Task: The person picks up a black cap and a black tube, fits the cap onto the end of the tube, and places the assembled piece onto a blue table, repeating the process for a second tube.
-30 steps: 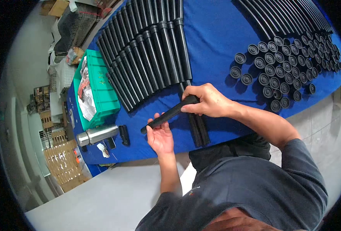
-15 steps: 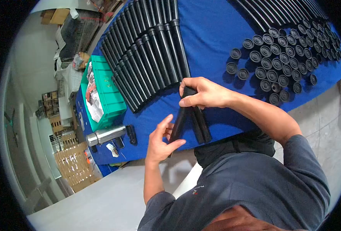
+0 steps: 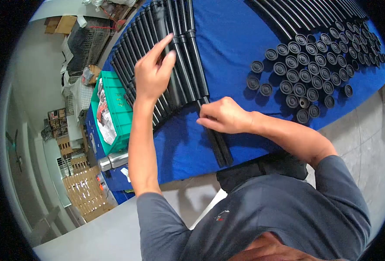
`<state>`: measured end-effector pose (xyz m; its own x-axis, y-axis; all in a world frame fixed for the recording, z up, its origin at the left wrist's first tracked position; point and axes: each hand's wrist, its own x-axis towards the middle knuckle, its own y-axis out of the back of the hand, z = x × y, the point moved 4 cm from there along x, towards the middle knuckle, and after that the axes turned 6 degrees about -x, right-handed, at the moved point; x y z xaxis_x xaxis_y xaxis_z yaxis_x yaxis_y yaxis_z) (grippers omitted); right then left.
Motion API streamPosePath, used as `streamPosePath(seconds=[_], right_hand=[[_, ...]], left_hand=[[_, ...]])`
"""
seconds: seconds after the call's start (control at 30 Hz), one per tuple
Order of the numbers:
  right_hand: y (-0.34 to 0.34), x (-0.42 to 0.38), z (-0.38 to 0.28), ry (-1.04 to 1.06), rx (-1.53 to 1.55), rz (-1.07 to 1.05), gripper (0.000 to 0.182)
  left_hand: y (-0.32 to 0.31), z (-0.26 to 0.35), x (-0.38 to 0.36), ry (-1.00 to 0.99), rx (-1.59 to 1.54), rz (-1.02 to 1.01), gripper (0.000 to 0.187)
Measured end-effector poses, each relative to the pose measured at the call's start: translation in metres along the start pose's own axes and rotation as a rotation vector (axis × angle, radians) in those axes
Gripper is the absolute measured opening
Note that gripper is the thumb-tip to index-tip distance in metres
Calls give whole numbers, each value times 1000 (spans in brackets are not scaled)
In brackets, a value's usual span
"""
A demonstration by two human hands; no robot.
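Note:
My left hand is raised over the rows of black tubes, its index finger and thumb stretched out and apart. A blurred black tube lies under these fingers among the others. My right hand is closed, fingers curled, around the upper end of a dark tube that slants toward the table's front edge. What lies inside its curled fingers is partly hidden. This piece seems to be a pair lying side by side.
Many round black caps stand on the blue cloth at the right, with more black tubes behind them. To the left are a green crate holding crumpled packaging and a silver flask.
My left hand has moved up and forward from the front edge to above the tube rows. The tube that slanted from my right hand toward my left is no longer there.

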<state>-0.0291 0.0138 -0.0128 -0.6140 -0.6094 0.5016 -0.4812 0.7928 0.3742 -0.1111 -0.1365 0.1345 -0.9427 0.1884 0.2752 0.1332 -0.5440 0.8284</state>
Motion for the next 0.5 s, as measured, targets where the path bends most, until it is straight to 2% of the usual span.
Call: streamPosePath(seconds=[0.1,0.17,0.2,0.23,0.27,0.5], right_hand=[[-1,-4,-5,227,-203,17,30],[1,-5,-8,315,-260,44,35],[2,-4,-8,314,-265,33,35],[3,-4,-8,314,-269,22,34],[3,-4,-8,315,-276,10,34],[1,-5,-1,270,-237,-44,32]], left_hand=[[-45,-30,72,-241,204,21,43],[-80,-54,117,-290,332,-15,43],[-92,-52,133,-235,400,-50,38],[-95,-38,150,-42,281,-209,49],[-108,-51,164,-50,287,-168,47],[-148,-89,221,60,450,-260,45]])
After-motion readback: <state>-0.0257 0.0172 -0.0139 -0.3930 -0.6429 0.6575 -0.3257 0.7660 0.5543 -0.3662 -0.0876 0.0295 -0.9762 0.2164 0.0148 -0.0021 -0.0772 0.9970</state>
